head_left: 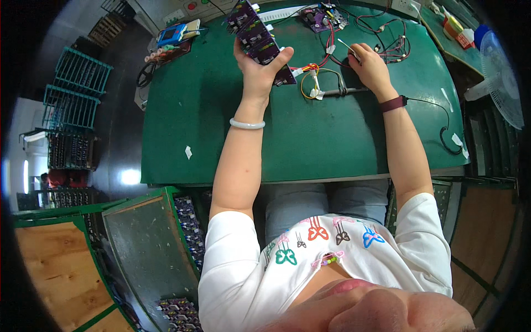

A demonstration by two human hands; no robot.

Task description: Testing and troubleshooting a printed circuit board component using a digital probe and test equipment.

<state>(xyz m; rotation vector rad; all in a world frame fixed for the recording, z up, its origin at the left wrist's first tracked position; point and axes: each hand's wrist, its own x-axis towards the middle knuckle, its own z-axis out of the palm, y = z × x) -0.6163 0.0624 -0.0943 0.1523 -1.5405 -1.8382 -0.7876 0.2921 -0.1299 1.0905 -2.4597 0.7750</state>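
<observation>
At the far side of the green table (199,116), my left hand (257,72) grips a long purple circuit board (255,36) and holds it tilted up, with its components in view. To the right, my right hand (371,69) is closed around a thin pale stick (347,46); the fingers hide its lower end, and its kind is unclear. Red and yellow wires with white connectors (314,69) lie between the hands, close to the board's lower end. A grey cable (337,92) stretches below my right hand. Another purple circuit board (322,17) lies farther back with red wires beside it.
Tangled dark and red leads (395,47) lie at the back right. A blue handheld device (171,35) sits at the far left corner. A coiled cord (449,138) runs from my right wristband (393,104). A white fan (500,83) stands at right; racks (74,77) stand at left.
</observation>
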